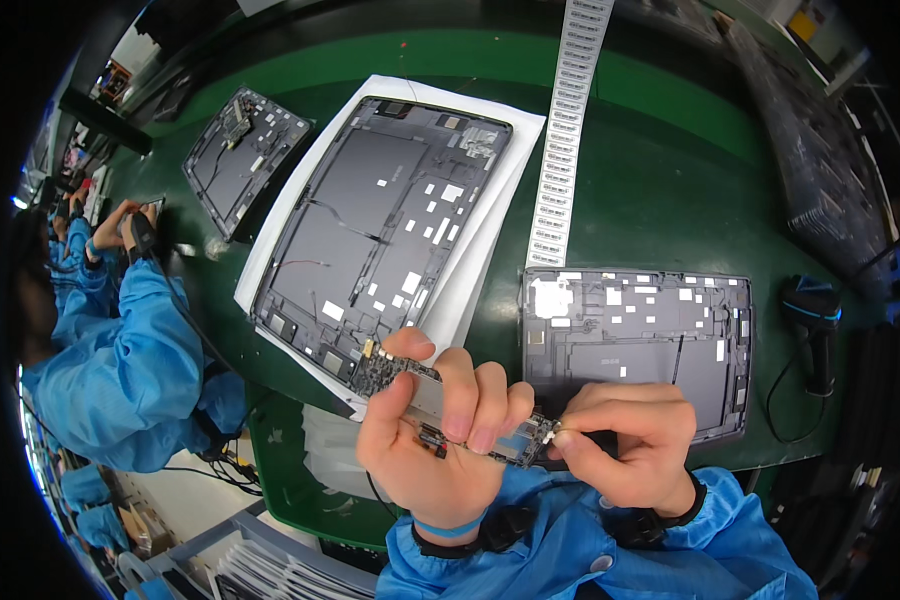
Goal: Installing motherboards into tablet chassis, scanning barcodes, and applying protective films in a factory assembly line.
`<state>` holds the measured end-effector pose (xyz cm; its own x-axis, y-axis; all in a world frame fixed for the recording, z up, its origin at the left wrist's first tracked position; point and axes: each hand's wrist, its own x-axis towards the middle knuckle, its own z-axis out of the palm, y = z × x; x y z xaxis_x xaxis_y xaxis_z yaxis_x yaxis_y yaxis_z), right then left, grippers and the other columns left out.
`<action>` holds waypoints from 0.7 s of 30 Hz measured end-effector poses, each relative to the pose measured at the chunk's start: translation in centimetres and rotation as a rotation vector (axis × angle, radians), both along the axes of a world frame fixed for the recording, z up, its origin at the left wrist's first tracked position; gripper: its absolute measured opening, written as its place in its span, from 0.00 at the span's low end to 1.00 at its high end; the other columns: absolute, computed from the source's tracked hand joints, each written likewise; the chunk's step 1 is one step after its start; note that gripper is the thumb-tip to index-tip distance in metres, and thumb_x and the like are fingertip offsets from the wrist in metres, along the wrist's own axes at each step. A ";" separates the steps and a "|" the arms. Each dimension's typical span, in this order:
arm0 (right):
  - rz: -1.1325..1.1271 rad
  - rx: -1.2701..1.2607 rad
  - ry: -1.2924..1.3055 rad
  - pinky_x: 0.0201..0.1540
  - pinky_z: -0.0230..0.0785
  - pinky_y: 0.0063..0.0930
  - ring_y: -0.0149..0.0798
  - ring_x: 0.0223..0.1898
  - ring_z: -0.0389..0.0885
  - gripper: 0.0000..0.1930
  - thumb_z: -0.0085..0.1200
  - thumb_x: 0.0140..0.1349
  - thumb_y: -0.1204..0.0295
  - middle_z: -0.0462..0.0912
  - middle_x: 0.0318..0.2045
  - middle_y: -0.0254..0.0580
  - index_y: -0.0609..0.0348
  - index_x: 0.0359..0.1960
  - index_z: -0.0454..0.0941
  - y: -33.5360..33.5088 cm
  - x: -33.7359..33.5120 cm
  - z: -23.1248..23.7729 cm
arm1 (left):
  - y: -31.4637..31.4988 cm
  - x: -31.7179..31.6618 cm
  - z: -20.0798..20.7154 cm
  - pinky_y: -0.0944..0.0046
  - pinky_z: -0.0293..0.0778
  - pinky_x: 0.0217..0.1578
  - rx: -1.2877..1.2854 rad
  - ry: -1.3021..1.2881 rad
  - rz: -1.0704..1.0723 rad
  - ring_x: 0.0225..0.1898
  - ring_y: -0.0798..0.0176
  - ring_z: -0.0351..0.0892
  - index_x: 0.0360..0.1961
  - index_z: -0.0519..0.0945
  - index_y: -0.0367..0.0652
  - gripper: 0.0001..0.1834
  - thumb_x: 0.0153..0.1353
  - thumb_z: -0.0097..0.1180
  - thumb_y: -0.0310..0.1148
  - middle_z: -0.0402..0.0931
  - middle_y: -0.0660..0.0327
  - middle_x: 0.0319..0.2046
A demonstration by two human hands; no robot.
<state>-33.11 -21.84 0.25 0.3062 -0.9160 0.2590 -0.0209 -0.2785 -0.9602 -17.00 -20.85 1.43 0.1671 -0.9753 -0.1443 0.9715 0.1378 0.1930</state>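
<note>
- We see a narrow circuit board, dark with silvery metal shields [425, 395], raised in front of us, near the lower middle of the view; it slants from ten o'clock down toward four.
- Our left hand [415, 468] grips it, palm below, thumb and fingers curled over its face; a blue band [450, 528] circles the wrist.
- Our right hand [625, 435], at three o'clock from the board, pinches narrowly at its right end, on a small white piece [558, 437]; we cannot tell whether that piece belongs to the board.
- At eleven o'clock from the board, a large dark-grey rectangular casing [370, 215] with white stickers lies on a white sheet [515, 150].
- Between two and three, a smaller dark-grey casing [610, 345] lies on the green tabletop [660, 190].
- Toward one, a long white label strip [560, 140].
- Near three, farther out, a black-and-blue handheld scanner [815, 330].
- Between ten and eleven, another grey casing [255, 155].
- Around nine, a co-worker's blue sleeve [150, 300].
- At eight, a green plastic bin [270, 470].
</note>
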 end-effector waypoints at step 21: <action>0.044 -0.009 -0.022 0.26 0.72 0.25 0.38 0.23 0.81 0.05 0.61 0.52 0.85 0.83 0.23 0.47 0.71 0.31 0.83 0.1 -2.1 0.9 | -2.0 -0.8 2.1 0.59 0.62 0.28 0.056 -0.041 -0.258 0.21 0.64 0.65 0.46 0.75 0.46 0.16 0.65 0.35 0.33 0.66 0.62 0.15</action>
